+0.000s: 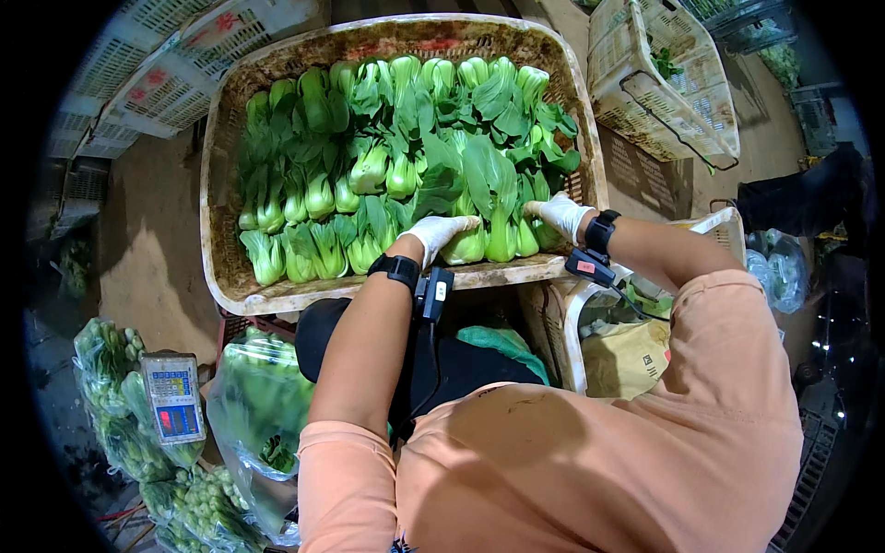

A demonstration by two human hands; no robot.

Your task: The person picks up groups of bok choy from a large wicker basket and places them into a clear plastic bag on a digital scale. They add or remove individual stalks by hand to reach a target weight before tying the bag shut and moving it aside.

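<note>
Heads of bok choy (314, 197) lie in packed rows inside a large, stained white plastic crate (209, 180). My left hand (442, 231), in a white glove, rests at the crate's near side against a group of bok choy (500, 236). From the other side my right hand (561, 214), gloved as well, presses on the same group, so the heads are held between both hands. Their pale bases face me and their leaves point away. The fingers of my left hand are partly hidden under leaves and stems.
A white crate (660, 131) with a wire handle stands at the right. Below my right arm is another crate (574, 339) holding a sack (626, 356). A digital scale display (173, 397) and bagged greens (259, 387) are at lower left. Stacked crates (166, 83) line the upper left.
</note>
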